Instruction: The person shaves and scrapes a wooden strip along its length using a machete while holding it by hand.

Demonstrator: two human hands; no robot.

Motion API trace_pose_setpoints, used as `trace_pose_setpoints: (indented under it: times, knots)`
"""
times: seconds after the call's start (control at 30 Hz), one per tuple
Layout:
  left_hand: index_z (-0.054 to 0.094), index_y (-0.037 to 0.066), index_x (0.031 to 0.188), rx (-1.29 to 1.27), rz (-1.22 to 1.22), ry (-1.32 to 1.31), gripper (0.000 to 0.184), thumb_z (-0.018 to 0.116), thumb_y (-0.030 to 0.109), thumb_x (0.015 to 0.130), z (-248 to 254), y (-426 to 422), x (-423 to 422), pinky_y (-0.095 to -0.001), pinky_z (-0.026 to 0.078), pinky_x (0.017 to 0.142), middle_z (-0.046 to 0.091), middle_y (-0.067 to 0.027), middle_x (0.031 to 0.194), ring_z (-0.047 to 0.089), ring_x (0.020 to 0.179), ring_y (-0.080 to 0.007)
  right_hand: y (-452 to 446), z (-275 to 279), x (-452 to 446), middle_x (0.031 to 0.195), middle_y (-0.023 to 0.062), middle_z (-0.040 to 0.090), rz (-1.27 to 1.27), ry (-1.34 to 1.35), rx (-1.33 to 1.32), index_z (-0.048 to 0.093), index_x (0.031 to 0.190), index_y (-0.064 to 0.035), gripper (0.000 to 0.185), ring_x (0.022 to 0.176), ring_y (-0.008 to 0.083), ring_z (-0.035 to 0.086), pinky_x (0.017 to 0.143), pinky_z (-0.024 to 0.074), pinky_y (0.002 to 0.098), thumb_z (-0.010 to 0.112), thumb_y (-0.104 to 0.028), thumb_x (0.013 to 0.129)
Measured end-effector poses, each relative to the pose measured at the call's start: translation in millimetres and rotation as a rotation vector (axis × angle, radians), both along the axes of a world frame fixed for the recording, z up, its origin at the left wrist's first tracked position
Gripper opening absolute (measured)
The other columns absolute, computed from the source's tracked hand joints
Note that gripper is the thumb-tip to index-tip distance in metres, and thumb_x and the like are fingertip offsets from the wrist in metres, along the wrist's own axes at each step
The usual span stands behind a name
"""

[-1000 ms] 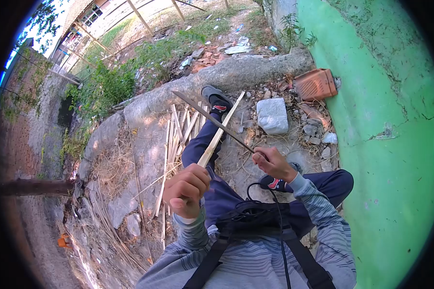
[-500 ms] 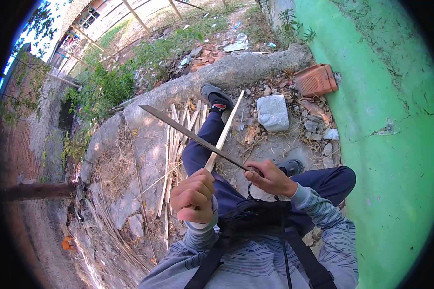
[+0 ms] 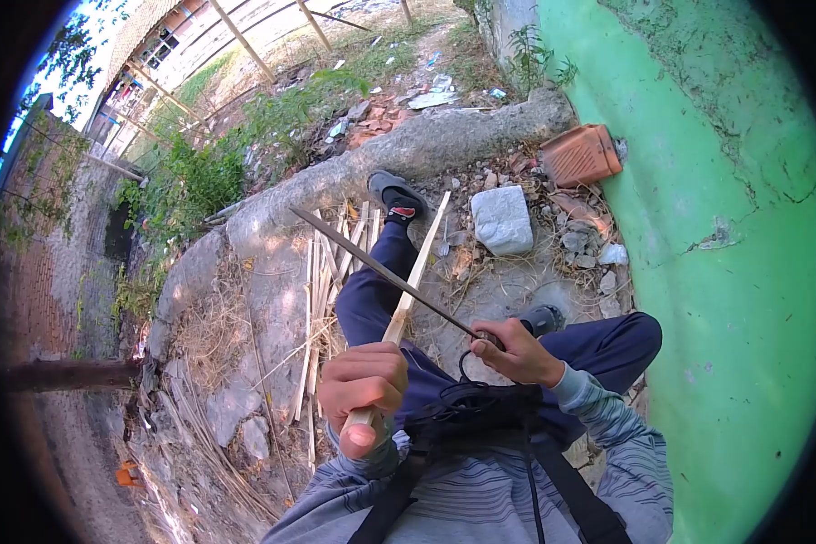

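Note:
My left hand [image 3: 364, 385] is closed around the lower end of a pale wooden strip [image 3: 420, 263], which slants up and away past my leg. A short butt of the strip shows below my fist, beside the thumb. In my right hand [image 3: 520, 354] is the dark handle of a machete [image 3: 372, 263]. Its long narrow blade points up and left and crosses the strip partway along. Whether the edge touches the wood I cannot tell.
Several split strips [image 3: 313, 308] lie on the ground left of my leg. A white stone block [image 3: 502, 220] and an orange clay brick [image 3: 582, 155] sit ahead, near the green wall [image 3: 707, 299] on the right. A low concrete curb [image 3: 335, 170] runs across in front.
My left fist has turned, exposing the strip's butt end and thumb. The machete has shifted slightly right, its tip lower, and the strip's far end sits a little lower.

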State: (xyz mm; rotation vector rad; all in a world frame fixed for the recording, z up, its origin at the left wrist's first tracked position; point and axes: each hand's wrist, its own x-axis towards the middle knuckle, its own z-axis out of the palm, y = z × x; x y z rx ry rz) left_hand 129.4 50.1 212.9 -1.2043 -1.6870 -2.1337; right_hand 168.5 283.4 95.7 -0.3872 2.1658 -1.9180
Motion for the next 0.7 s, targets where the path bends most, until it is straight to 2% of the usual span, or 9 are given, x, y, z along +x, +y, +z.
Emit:
trace_pose_setpoints:
  times: [0.03,0.1,0.23,0.33,0.47,0.53,0.6,0.67,0.7]
  knots:
    - [0.050,0.001,0.061,0.001,0.001,0.004,0.066,0.052,0.057,0.097,-0.1,-1.4,-1.5,-0.0343,0.038,0.044,0.046,-0.0076,0.051,0.046,0.042,-0.0218,-0.5,-1.4,0.9,0.056,0.0058,0.044,-0.013,-0.030,-0.026,0.066,0.097,0.0001,0.048,0.051,0.0123,0.041,0.050,0.0331,0.0340,0.060,-0.047,0.104]
    - [0.049,0.002,0.059,-0.027,-0.094,0.028,0.068,0.051,0.059,0.097,0.2,-1.8,-4.0,-0.0343,0.037,0.044,0.046,-0.0078,0.053,0.046,0.042,-0.0225,-0.4,-1.4,2.3,0.056,0.0056,0.043,-0.019,-0.027,-0.026,0.065,0.097,0.0002,0.048,0.051,0.0118,0.040,0.049,0.0326,0.0339,0.060,-0.047,0.104]
    - [0.047,0.003,0.057,-0.017,-0.058,0.052,0.067,0.049,0.056,0.098,0.1,10.2,-1.3,-0.0343,0.037,0.044,0.047,-0.0072,0.053,0.045,0.042,-0.0225,1.2,-3.7,3.6,0.056,0.0049,0.042,-0.022,-0.003,-0.046,0.065,0.097,0.0004,0.048,0.051,0.0112,0.040,0.049,0.0318,0.0336,0.060,-0.047,0.104]
    - [0.043,0.005,0.053,0.031,-0.007,0.143,0.069,0.043,0.052,0.103,-4.9,16.0,-1.3,-0.0336,0.040,0.041,0.044,-0.0054,0.046,0.043,0.036,-0.0195,0.3,-7.9,5.4,0.056,0.0051,0.042,-0.008,-0.012,-0.072,0.064,0.096,-0.0001,0.048,0.051,0.0114,0.039,0.049,0.0315,0.0340,0.060,-0.048,0.104]
    - [0.040,0.006,0.051,0.057,-0.069,0.275,0.070,0.039,0.049,0.106,-14.6,16.3,-2.0,-0.0319,0.033,0.037,0.037,-0.0033,0.044,0.036,0.033,-0.0171,-5.7,-2.2,3.6,0.055,0.0065,0.043,-0.004,-0.031,-0.083,0.064,0.093,-0.0007,0.047,0.050,0.0127,0.039,0.049,0.0321,0.0342,0.061,-0.046,0.103]
    - [0.038,0.006,0.050,0.073,-0.136,0.286,0.070,0.038,0.048,0.106,-18.6,20.5,-0.2,-0.0316,0.029,0.036,0.035,-0.0025,0.043,0.033,0.032,-0.0162,-7.6,6.2,-1.8,0.056,0.0090,0.046,0.050,0.029,0.002,0.064,0.092,-0.0011,0.043,0.049,0.0166,0.041,0.049,0.0336,0.0356,0.068,-0.043,0.099]
    - [0.035,0.006,0.050,0.195,-0.031,0.261,0.069,0.039,0.047,0.106,-22.6,29.6,3.9,-0.0309,0.024,0.034,0.031,-0.0012,0.042,0.027,0.031,-0.0144,-10.6,12.3,-5.9,0.058,0.0080,0.048,0.076,0.083,0.055,0.064,0.093,-0.0018,0.039,0.050,0.0156,0.044,0.050,0.0363,0.0345,0.072,-0.040,0.096]
    - [0.034,0.006,0.051,0.218,0.028,0.253,0.069,0.038,0.047,0.106,-32.6,32.6,1.9,-0.0314,0.022,0.036,0.031,-0.0024,0.044,0.028,0.033,-0.0161,-15.2,19.7,-8.1,0.060,0.0070,0.051,0.106,0.141,0.110,0.064,0.093,-0.0026,0.037,0.052,0.0145,0.046,0.051,0.0390,0.0333,0.076,-0.037,0.094]
    - [0.032,0.005,0.052,0.243,0.085,0.245,0.069,0.038,0.048,0.105,-35.7,33.9,0.7,-0.0319,0.021,0.039,0.030,-0.0036,0.047,0.028,0.035,-0.0178,-17.6,24.4,-8.8,0.060,0.0105,0.052,0.094,0.147,0.116,0.065,0.093,-0.0019,0.035,0.051,0.0196,0.047,0.052,0.0404,0.0356,0.078,-0.035,0.092]
